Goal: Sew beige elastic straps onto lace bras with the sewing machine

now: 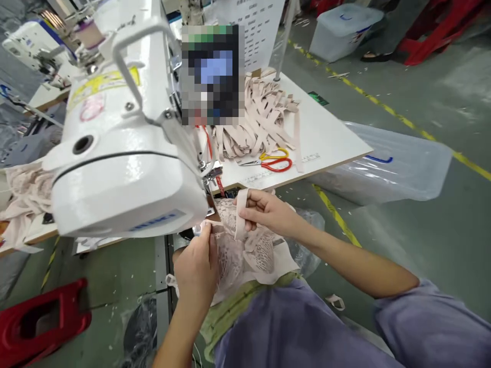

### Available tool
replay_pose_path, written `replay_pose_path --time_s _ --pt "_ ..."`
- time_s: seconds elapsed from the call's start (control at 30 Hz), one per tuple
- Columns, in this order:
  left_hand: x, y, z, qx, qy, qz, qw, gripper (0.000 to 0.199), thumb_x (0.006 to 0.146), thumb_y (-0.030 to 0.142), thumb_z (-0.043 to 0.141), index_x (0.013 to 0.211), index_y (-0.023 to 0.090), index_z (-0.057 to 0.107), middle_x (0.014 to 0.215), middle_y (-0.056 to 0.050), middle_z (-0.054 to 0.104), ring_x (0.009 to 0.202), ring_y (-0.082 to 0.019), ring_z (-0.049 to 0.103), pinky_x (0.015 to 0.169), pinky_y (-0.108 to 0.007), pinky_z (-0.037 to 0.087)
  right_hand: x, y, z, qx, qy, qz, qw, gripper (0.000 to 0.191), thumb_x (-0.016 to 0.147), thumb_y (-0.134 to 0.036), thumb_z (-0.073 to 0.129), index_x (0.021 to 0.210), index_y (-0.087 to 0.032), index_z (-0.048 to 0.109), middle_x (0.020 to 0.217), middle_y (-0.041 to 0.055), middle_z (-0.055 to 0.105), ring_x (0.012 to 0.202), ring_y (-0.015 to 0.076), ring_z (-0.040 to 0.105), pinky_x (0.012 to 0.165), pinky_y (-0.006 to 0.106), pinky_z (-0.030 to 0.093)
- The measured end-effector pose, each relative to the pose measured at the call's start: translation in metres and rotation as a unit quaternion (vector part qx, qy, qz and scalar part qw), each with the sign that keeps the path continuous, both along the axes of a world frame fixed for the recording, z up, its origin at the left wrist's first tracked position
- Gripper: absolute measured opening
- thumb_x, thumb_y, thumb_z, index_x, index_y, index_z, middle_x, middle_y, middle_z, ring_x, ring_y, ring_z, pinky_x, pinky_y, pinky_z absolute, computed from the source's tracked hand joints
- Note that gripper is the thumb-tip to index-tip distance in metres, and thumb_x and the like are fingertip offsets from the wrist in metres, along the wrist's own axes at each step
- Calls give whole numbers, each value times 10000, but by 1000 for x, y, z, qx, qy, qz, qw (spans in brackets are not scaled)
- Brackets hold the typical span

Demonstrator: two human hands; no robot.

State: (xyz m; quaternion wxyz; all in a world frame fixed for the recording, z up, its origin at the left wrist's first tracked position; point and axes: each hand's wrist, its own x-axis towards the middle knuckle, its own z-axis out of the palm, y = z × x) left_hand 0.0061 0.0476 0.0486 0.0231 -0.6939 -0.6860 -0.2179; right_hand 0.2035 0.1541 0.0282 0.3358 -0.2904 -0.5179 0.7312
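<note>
Holding a pale strap point(240, 226) in the right hand point(264, 212), just below centre frame, and pinching lace fabric point(229, 255) in the left hand point(196, 260); best kept flat, untwisted.

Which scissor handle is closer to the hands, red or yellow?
The red handle: it lies nearer the right hand, while the yellow handle sits farther back, beside the heap of pale strips.

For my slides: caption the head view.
Right hand holds a pale strip, left hand pinches fabric, beside a sewing machine.
</note>
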Motion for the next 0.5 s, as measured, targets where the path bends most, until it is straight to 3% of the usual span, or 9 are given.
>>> replay_pose_path --time_s 0.1,0.27,0.4,0.5 --pt "-11 -2 -1 -70 -66 21 995 360 978 320 476 1279 263 666 780 -34 763 586 -164 640 560 -258 409 -16 10 -5 17 -32 3 999 238 879 -354 681 1015 -185 582 779 -10 630 648 107 623 583 224 520" --pt "-33 -1 -5 -147 -216 -26 965 385 979 376 491 1316 257 634 657 2 698 520 -138 587 563 -242 446 -38 30 -12 71 -51 -20 996 288 820 -289 697 1064 -190 579 869 -2 614 665 93 557 616 232 498" --pt "-47 0 -9 -222 -250 -50 941 474 972 432 501 1405 244 553 703 -13 707 486 -132 547 530 -239 449 -53 39 -8 157 -120 -74 977 346 792 -319 704 1102 -199 611 895 5 622 672 114 536 630 262 477" --pt "-44 -2 -5 -255 -294 -20 921 483 974 444 496 1419 259 533 878 -41 752 565 -143 621 547 -240 484 -59 46 -4 161 -102 -95 977 375 791 -363 707 1120 -205 620 918 14 646 630 119 540 614 283 483"
